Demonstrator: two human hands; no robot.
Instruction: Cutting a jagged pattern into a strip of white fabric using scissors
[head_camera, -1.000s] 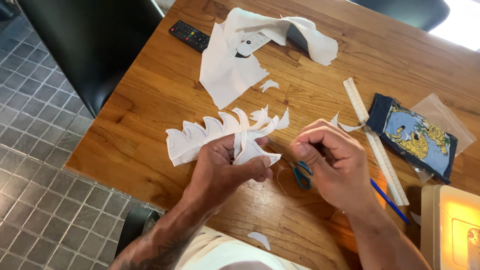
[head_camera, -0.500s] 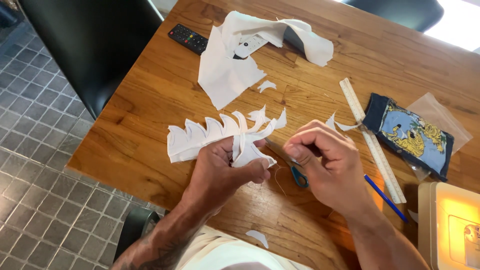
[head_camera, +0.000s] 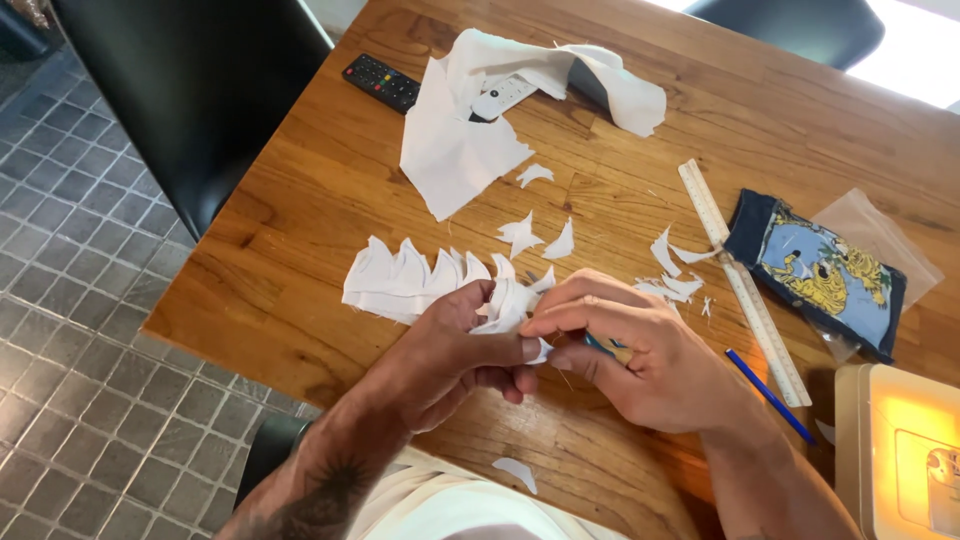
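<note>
Over the table (head_camera: 300, 230), both hands pinch scalloped cloth (head_camera: 410, 285)

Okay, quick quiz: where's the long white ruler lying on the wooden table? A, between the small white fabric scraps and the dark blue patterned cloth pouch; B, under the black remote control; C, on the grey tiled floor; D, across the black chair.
A: the long white ruler lies slantwise on the wooden table, with small white fabric scraps on its left and the dark blue patterned cloth pouch on its right.
</note>
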